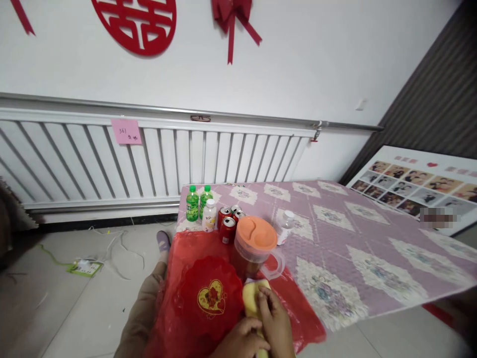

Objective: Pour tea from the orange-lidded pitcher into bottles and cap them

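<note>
Basically, floral tablecloth [357, 238] first, red plastic sheet [301, 320] over its near corner, scalloped red tray [197, 318] on that, lidded pitcher [248, 256] behind. Both hands, left [242, 338] and right [278, 318], together, clamped on yellow item [251, 296] beside tray; cloth or sponge, can't tell. Looks mid-handling: gripped, not yet released.

- Here's the yellow pad [250, 297], soft-looking, rounded at its far end!
- And it's held, partly covered, just right of the red scalloped plate [188, 286].
</note>
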`<action>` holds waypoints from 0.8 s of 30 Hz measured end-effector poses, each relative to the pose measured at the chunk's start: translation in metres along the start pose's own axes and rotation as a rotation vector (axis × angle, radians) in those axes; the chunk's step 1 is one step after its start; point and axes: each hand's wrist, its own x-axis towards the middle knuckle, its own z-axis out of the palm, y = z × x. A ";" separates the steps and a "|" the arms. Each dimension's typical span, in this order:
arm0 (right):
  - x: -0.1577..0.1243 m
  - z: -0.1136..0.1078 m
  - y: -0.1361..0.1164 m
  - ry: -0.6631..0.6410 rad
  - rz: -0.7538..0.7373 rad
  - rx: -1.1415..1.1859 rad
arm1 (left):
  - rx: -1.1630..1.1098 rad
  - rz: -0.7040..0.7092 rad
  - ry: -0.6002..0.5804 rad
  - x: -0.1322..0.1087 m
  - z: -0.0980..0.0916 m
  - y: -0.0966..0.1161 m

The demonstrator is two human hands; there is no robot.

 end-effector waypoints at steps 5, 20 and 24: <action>-0.005 0.009 -0.001 -0.058 -0.109 -0.217 | -0.075 -0.091 0.584 0.000 -0.100 0.012; -0.001 0.011 0.000 -0.095 -0.155 -0.311 | 0.183 -0.499 1.005 0.142 -0.226 -0.111; -0.003 0.011 -0.002 -0.068 -0.141 -0.299 | 0.205 -0.501 0.994 0.151 -0.224 -0.120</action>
